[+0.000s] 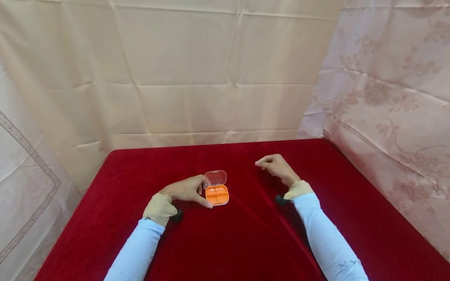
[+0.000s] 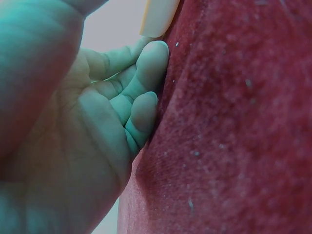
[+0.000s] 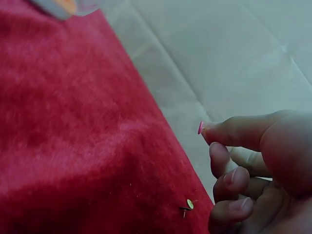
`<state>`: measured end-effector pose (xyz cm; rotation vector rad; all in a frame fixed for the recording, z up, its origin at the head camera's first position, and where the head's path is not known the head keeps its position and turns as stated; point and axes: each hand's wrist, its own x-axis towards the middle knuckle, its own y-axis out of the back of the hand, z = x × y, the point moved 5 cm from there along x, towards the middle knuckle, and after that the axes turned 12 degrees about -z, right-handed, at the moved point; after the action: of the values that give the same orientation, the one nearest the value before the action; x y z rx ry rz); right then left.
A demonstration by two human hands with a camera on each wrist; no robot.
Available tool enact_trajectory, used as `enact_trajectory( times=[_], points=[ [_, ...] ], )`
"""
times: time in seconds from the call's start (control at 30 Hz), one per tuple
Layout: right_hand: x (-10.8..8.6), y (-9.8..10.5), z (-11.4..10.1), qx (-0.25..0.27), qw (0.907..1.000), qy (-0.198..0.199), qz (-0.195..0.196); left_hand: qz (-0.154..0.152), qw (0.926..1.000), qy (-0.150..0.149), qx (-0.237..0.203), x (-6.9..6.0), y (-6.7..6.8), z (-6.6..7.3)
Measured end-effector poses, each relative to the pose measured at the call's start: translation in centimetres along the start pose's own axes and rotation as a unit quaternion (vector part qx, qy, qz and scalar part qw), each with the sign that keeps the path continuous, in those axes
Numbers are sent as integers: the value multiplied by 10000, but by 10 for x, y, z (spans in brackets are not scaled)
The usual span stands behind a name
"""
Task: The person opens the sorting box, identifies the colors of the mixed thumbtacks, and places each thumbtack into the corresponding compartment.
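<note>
Left hand: The left hand grips the left side of the box, thumb at the near corner, fingers at the far side beside the lid.
Right hand: The right hand is raised over the tabletop, well apart from the box. Thumb and forefinger pinch a tack; the other fingers are curled in.
Box: A small orange plastic box with rounded corners rests flat near the middle of the tabletop, just beside the left hand.
Lid: A transparent plastic lid stands raised at the far side of the box.
Compartments: Crossed dividers form four sections. Any contents are too small to confirm.
Pinched tack: A tiny pink, flat-headed tack projects from the right fingertips, clear of the cloth.
Loose tack: A yellow-green, flat-headed tack lies on the tabletop below the right hand. A thin dark pin-like piece lies just beside it; whether the two are separate cannot be told.
Tabletop: A deep-red velvet cloth covers the tabletop.
Work done: Lid raised, box steadied, pink tack lifted.
Work left: As judged from the layout, the pink tack is not yet set down, the loose tack is not yet picked up, and the lid is not yet closed.
</note>
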<state>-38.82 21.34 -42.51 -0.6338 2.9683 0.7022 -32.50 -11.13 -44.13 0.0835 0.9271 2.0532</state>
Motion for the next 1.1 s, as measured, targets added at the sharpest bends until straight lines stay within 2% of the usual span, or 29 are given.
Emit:
enact_trajectory(
  times=[0.13, 0.4, 1.1],
  points=[
    [-1, -1, -4, -485, 9987, 84, 91, -2, 10000, -28, 17, 0, 0, 0],
    [-1, -3, -5, -916, 9956, 212, 60, -4, 10000, -58, 71, -1, 0, 2],
    [-3, -11, -15, -1109, 9934, 293, -97, 19, 10000, -31, 13, -1, 0, 2]
  ],
)
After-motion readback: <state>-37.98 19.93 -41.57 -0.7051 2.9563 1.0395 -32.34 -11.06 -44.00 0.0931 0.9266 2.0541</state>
